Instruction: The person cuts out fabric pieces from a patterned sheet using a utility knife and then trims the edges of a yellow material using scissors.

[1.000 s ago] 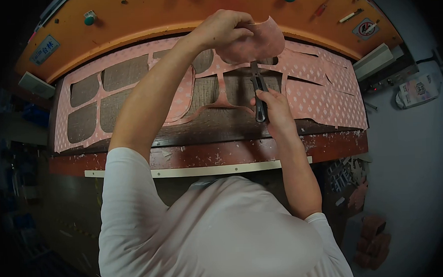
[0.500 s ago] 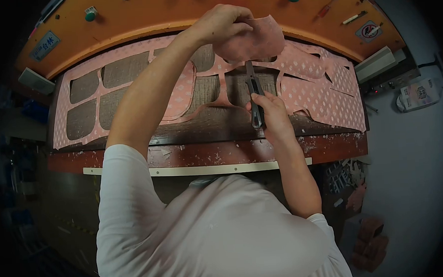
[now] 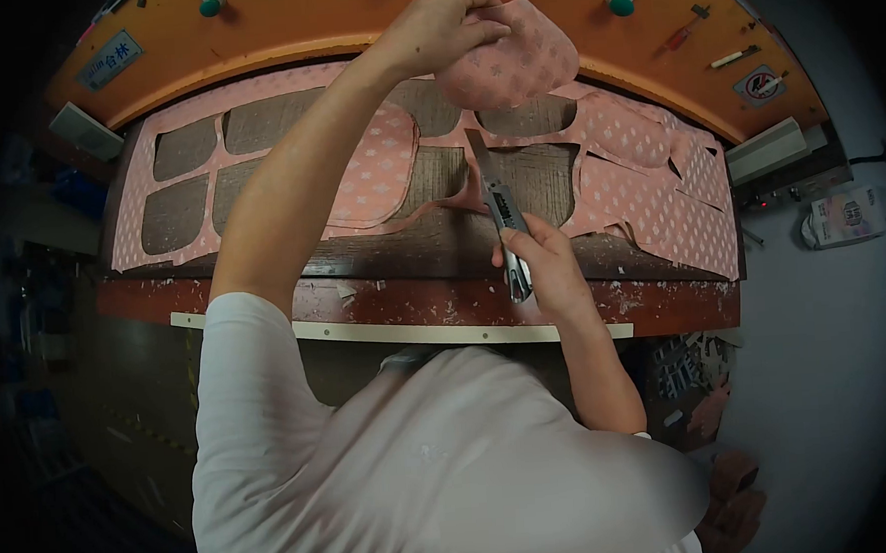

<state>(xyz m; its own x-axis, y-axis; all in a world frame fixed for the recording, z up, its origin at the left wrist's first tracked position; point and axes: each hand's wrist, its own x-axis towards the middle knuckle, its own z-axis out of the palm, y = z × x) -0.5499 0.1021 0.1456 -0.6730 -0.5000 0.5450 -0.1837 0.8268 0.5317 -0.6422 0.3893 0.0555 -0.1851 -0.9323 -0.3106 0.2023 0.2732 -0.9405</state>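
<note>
My left hand [image 3: 437,28] pinches a cut-out pink patterned piece [image 3: 517,64] and holds it up above the bench. My right hand [image 3: 542,261] grips a dark utility knife [image 3: 500,213], blade pointing away from me toward the pink sheet. The large pink sheet [image 3: 649,201] lies flat on the dark wooden cutting board [image 3: 431,242], with several shapes cut out of it. One loose cut piece [image 3: 378,180] lies under my left forearm.
An orange machine panel [image 3: 349,21] with green buttons [image 3: 620,0] curves behind the board. A red screwdriver [image 3: 684,32] and a pen lie on it at right. Pink scraps [image 3: 715,402] pile on the floor at lower right.
My right hand drew the knife back toward me and slightly left, away from the lifted piece. My left hand raised the pink piece a little higher; the view shifted.
</note>
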